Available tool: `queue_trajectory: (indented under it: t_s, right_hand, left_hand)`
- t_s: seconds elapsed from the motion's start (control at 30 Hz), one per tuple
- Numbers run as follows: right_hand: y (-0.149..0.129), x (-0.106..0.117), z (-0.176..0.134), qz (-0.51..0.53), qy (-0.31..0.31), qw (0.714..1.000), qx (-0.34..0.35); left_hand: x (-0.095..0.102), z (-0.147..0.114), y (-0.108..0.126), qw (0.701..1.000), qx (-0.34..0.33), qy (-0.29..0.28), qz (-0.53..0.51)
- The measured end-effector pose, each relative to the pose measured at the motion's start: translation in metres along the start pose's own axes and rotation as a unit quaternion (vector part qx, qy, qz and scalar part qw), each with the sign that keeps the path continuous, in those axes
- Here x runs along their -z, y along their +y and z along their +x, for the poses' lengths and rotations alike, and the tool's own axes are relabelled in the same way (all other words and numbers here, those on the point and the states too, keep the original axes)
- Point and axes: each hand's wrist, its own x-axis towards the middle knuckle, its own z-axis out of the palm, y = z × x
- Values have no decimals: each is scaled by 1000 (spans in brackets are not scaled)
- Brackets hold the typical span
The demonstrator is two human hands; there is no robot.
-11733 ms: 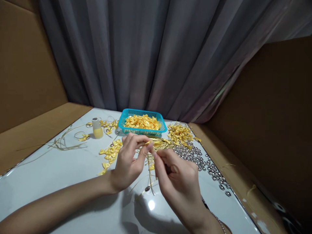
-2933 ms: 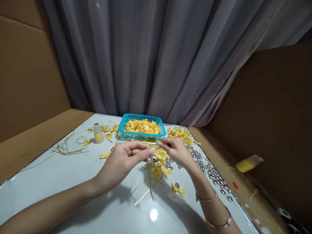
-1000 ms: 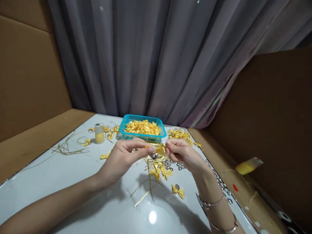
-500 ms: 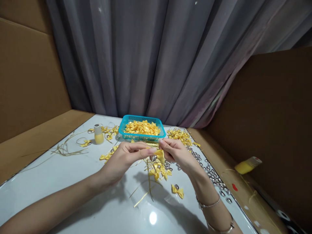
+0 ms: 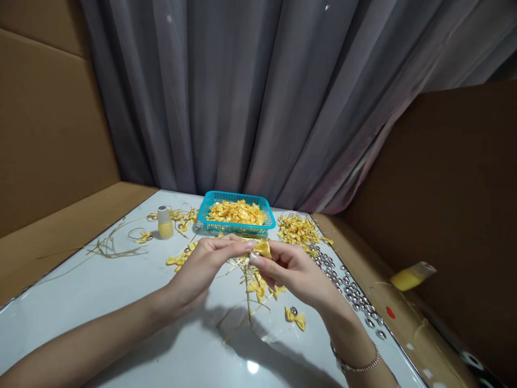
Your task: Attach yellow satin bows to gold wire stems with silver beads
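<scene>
Between my two hands is a yellow ribbon bow (image 5: 264,249), with a small shiny silver dome (image 5: 254,254) at its near left side. My left hand (image 5: 213,260) is closed in a pinch on the bow from the left, thumb on top. From the right, my right hand (image 5: 298,270) closes on it too, its thumb tip at the dome. The other fingers are partly hidden behind the bow. Below the hands lie loose yellow bows (image 5: 260,286) and thin gold ties (image 5: 247,277). One separate bow (image 5: 295,318) with a silver dome lies nearer me.
A blue basket (image 5: 271,220) full of yellow bows stands at the back. Bows (image 5: 299,229) and silver domes (image 5: 355,296) lie along the right edge. At left are a small yellow bottle (image 5: 165,223) and gold ties (image 5: 109,249). Cardboard walls (image 5: 52,118) flank the table.
My right hand has turned and moved in, bringing its thumb forward to the silver dome. My left hand keeps its pinch on the bow.
</scene>
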Motion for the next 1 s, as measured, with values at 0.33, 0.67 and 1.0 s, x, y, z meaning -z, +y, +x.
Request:
queue_trajectory:
  t_s: [0.33,0.67,1.0]
  right_hand:
    - [7,0,3,-13,22,1000,12]
    - [-2,3,-4,-166,86,980,73]
    - [2,19,-6,-211,48,971,105]
  left_hand:
    - [0,0,-1,1000,6,9,-10]
    - [1,1,-2,999,-13,15,33]
    - [1,5,-7,998,21,10,-55]
